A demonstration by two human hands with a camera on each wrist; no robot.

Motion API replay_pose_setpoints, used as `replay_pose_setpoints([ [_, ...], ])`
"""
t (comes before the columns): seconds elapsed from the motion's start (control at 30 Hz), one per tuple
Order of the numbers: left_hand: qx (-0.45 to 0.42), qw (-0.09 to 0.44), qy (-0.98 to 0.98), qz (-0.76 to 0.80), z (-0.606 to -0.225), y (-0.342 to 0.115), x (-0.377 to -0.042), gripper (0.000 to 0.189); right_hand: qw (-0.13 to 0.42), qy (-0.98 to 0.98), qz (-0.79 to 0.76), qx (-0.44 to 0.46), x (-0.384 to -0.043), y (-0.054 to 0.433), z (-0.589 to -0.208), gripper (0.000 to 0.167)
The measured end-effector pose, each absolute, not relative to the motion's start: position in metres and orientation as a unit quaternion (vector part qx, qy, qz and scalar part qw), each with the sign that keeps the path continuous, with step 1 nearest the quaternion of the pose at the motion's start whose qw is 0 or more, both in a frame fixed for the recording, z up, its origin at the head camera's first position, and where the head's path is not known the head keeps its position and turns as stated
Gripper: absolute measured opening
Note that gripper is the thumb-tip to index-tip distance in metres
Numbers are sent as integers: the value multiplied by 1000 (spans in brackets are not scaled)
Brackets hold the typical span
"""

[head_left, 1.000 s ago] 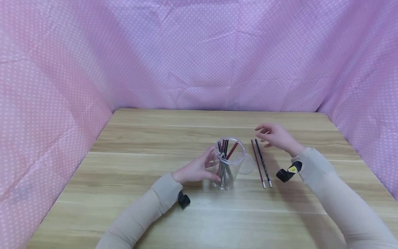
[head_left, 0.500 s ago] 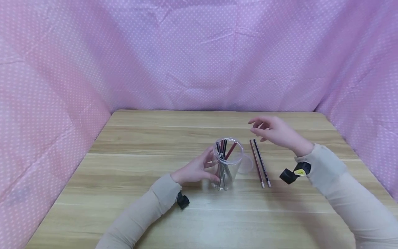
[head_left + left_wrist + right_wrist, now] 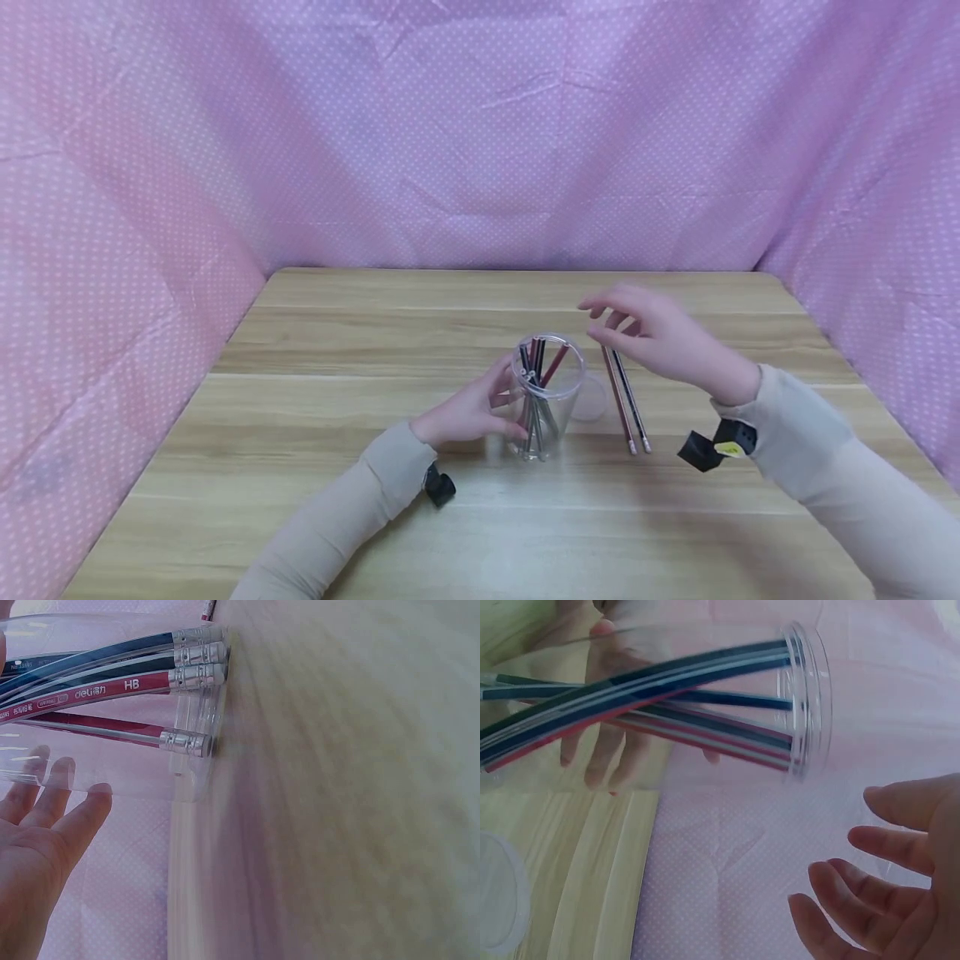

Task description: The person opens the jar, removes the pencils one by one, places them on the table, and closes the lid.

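Note:
A clear plastic jar point(image 3: 561, 407) stands upright on the table with several red and dark pencils point(image 3: 146, 681) leaning in it, their eraser ends at the bottom. My left hand point(image 3: 467, 412) holds the jar from its left side, fingers behind and thumb in front. To the right of the jar, my right hand point(image 3: 648, 337) hovers in the air with nothing in it, fingers spread and loosely bent. In the right wrist view it is beside the jar's open rim point(image 3: 810, 701). Below it a red pencil point(image 3: 618, 400) and a black pencil point(image 3: 632, 402) lie side by side, their far tips hidden.
A round clear lid point(image 3: 592, 400) lies flat on the wooden table point(image 3: 360, 333), between the jar and the two loose pencils. Pink dotted cloth point(image 3: 480, 150) hangs behind and at both sides of the table. Black wrist cameras point(image 3: 441, 485) sit under both wrists.
My right hand has risen off the area beside the loose pencils and moved left towards the jar, now overlapping the pencils' far tips. The left hand and the jar have stayed in place.

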State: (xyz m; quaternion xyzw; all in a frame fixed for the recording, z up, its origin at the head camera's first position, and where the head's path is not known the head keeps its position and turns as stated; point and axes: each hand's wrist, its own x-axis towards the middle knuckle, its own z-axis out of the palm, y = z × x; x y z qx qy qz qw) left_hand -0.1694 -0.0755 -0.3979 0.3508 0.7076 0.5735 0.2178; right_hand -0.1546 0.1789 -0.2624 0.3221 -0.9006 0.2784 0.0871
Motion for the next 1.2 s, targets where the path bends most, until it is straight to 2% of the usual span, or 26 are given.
replay_pose_setpoints([
  [0.13,353,217,705,576,-398,-75,-169,108,94,-889,265,362,-147,177,-266,33],
  [0.37,357,217,702,577,-398,-77,-172,108,75,-890,235,383,-137,175,-271,41],
  [0.77,354,224,701,577,-397,-83,-181,111,71,-912,173,366,-132,170,-277,49],
  [1.2,374,238,689,573,-397,-99,-202,108,75,-919,174,345,-139,150,-282,52],
])
